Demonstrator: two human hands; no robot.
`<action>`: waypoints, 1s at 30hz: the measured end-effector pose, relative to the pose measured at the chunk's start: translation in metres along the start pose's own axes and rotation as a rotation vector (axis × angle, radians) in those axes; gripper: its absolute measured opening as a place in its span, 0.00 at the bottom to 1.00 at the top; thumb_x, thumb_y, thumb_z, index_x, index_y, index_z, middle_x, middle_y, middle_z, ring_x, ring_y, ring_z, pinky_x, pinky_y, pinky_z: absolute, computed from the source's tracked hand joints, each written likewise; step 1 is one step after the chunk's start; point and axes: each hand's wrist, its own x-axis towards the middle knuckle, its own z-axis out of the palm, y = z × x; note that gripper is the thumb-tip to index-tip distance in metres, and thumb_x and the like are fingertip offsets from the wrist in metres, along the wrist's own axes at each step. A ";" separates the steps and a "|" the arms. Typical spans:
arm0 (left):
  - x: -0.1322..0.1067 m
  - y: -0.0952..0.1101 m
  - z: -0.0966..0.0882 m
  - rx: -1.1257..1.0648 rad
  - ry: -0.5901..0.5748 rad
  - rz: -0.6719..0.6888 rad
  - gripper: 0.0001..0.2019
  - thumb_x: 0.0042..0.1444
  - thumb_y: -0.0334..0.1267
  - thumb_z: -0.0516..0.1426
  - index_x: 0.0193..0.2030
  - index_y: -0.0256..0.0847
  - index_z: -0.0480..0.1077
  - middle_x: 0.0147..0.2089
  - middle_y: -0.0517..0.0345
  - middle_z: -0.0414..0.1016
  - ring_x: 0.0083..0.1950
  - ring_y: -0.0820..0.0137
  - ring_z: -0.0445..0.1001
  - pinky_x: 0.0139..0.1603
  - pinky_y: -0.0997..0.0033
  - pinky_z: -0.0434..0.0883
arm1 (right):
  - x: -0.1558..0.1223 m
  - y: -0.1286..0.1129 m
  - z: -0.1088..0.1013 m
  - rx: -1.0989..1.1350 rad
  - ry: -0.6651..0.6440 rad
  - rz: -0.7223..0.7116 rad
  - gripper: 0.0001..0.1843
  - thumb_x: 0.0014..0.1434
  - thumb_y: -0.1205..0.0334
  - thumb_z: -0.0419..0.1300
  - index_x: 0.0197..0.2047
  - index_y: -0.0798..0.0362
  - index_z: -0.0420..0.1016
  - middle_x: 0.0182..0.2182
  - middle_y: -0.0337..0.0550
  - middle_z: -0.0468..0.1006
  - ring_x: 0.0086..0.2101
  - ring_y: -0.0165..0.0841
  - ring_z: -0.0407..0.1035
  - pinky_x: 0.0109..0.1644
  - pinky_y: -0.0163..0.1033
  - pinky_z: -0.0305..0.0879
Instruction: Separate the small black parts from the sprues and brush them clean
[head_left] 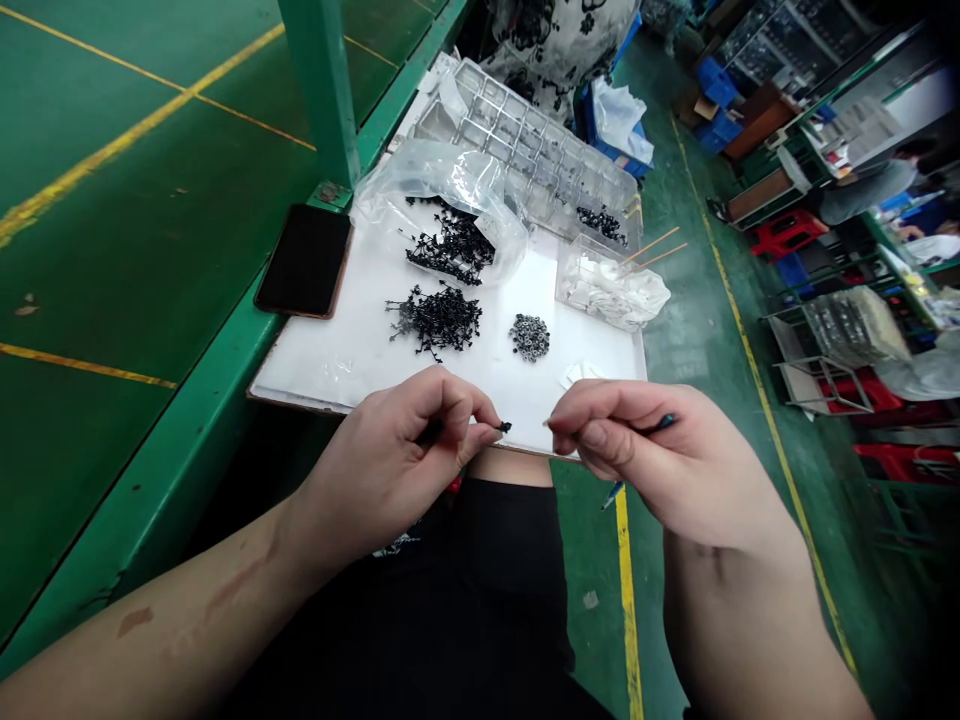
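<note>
My left hand (409, 455) is closed in a pinch on a small black part (505, 427) at the near edge of the white tray (345, 350). My right hand (645, 455) is closed too, gripping a thin blue-tipped tool (664, 423) whose lower end shows below the hand. The fingertips of both hands nearly meet. On the tray lie a loose pile of black parts (435, 318), a small heap of grey metal rings (530, 336), and a clear plastic bag (442, 205) with more black parts inside.
A black phone (305, 260) lies on the green bench left of the tray. A clear compartment box (525, 140) and a clear tub of white pieces (609, 285) stand at the tray's far side. Another person in patterned clothing (559, 40) stands beyond. Red stools and racks fill the right.
</note>
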 end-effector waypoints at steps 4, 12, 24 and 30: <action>-0.003 0.003 0.000 -0.005 0.006 0.021 0.15 0.70 0.35 0.60 0.34 0.45 0.60 0.42 0.61 0.80 0.39 0.71 0.75 0.36 0.70 0.69 | -0.002 -0.008 0.003 0.041 -0.050 -0.040 0.03 0.66 0.59 0.69 0.40 0.44 0.86 0.33 0.37 0.85 0.30 0.28 0.77 0.30 0.30 0.72; -0.006 0.006 0.001 -0.072 0.004 0.019 0.14 0.70 0.34 0.61 0.34 0.46 0.60 0.42 0.61 0.80 0.37 0.72 0.74 0.35 0.70 0.70 | -0.006 -0.018 0.022 -0.345 0.218 -0.229 0.06 0.66 0.61 0.69 0.47 0.41 0.85 0.40 0.39 0.86 0.36 0.33 0.79 0.36 0.38 0.73; -0.005 0.004 0.002 -0.076 0.008 0.005 0.14 0.71 0.34 0.59 0.35 0.46 0.60 0.43 0.58 0.80 0.40 0.69 0.79 0.40 0.68 0.74 | 0.006 -0.019 0.029 -0.404 0.153 -0.373 0.03 0.67 0.66 0.68 0.41 0.47 0.80 0.37 0.38 0.83 0.37 0.33 0.78 0.36 0.38 0.71; -0.005 0.007 0.002 -0.049 0.009 0.042 0.14 0.70 0.31 0.59 0.34 0.45 0.61 0.42 0.63 0.79 0.40 0.73 0.79 0.42 0.71 0.73 | 0.010 -0.016 0.038 -0.368 0.118 -0.391 0.03 0.65 0.64 0.70 0.41 0.49 0.81 0.39 0.40 0.83 0.36 0.30 0.77 0.36 0.36 0.73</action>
